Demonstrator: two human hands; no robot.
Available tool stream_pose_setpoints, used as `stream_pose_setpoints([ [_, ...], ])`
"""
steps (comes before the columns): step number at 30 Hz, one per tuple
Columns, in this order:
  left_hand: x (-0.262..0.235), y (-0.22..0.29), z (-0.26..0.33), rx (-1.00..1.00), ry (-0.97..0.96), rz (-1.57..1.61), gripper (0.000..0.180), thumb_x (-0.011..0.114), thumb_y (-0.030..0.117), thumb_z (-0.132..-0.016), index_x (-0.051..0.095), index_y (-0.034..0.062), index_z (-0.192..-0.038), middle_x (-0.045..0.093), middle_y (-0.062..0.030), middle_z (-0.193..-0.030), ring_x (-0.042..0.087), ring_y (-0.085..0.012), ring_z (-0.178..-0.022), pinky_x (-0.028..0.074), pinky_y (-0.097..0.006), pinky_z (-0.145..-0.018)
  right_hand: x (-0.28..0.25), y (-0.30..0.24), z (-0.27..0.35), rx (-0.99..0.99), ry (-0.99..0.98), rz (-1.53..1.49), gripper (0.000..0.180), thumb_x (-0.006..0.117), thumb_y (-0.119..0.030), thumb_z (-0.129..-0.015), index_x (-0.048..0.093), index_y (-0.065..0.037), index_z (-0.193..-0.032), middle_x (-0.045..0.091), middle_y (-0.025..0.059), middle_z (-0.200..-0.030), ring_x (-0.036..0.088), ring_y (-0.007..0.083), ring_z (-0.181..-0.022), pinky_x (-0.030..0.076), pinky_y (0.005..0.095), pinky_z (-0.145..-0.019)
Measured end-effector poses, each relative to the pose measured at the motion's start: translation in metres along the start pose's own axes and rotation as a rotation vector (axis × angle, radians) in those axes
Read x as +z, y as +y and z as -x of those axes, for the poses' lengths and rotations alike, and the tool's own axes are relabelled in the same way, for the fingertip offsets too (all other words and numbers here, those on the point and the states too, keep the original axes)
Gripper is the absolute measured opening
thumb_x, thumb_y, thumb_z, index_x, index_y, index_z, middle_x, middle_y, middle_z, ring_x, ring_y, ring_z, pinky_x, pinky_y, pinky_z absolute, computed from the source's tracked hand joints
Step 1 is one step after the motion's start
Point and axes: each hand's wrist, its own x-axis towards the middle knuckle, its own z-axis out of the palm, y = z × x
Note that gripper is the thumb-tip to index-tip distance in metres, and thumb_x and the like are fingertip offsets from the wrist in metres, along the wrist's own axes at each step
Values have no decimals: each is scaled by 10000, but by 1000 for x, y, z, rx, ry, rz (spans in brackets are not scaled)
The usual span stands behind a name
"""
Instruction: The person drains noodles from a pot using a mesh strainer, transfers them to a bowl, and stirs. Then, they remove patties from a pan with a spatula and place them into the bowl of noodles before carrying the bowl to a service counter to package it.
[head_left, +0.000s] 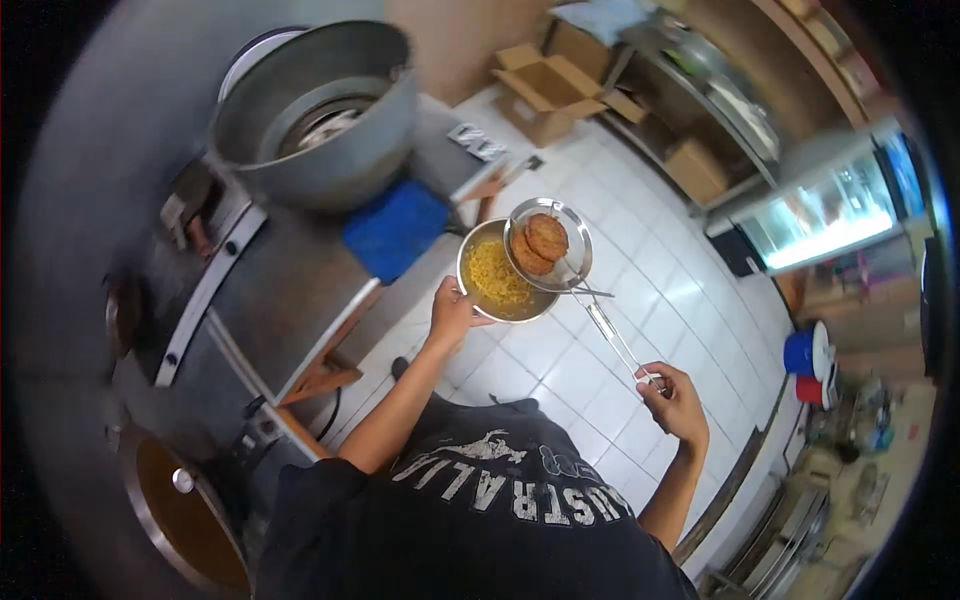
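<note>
My left hand (452, 312) grips the near left rim of a metal bowl (524, 316) that holds yellow, shredded-looking food (492, 272). In my right hand (672, 402) is the end of the long wire handle of a strainer (586, 246). Its round basket overlaps the right side of the bowl. Two browned, round fried patties (546, 238) lie in the strainer, one partly over the other. A thin metal utensil handle (596, 292) sticks out to the right from under the strainer; the rest of it is hidden.
At upper left a large grey pot (320, 170) stands beside a blue cloth-like item (398, 230) on the metal counter. A pot of brown liquid (190, 510) sits at lower left. Beyond the white tile floor (640, 300) are an open cardboard box (545, 95), shelves and a lit display fridge (825, 215).
</note>
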Motion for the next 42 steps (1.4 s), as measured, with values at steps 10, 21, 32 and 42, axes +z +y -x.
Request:
stream_pose_setpoints([
  [10,342,-120,13,-77,-361,-136,174,561,1,-845,424,-1,-952,509,-83,-805,606,-182,-666,633,-395,-621,-229,168,109,47,384,-200,156,622,-101,-878,614,-22,-1013,470,-46,-551,371,29,-453,275,218,-405],
  [21,656,-291,3,-268,-710,-359,158,528,-30,-821,407,33,-900,499,-85,-780,561,-169,-644,624,-457,-648,-383,347,141,132,738,-114,186,641,-138,-869,631,-20,-1012,525,11,-553,446,74,-493,367,257,-484],
  [32,991,-409,0,-356,-970,-472,156,517,-5,-862,408,10,-972,541,-142,-899,624,-213,-715,633,-403,-608,-592,475,132,394,1089,-301,170,672,-134,-826,635,-13,-939,568,92,-596,517,133,-527,411,296,-532],
  [42,1277,-513,-40,-377,-926,-460,177,503,-32,-816,390,60,-917,546,-117,-805,607,-206,-677,625,-430,-642,-873,619,87,351,1049,-279,184,673,-115,-822,624,-12,-967,578,122,-572,517,210,-491,423,338,-517],
])
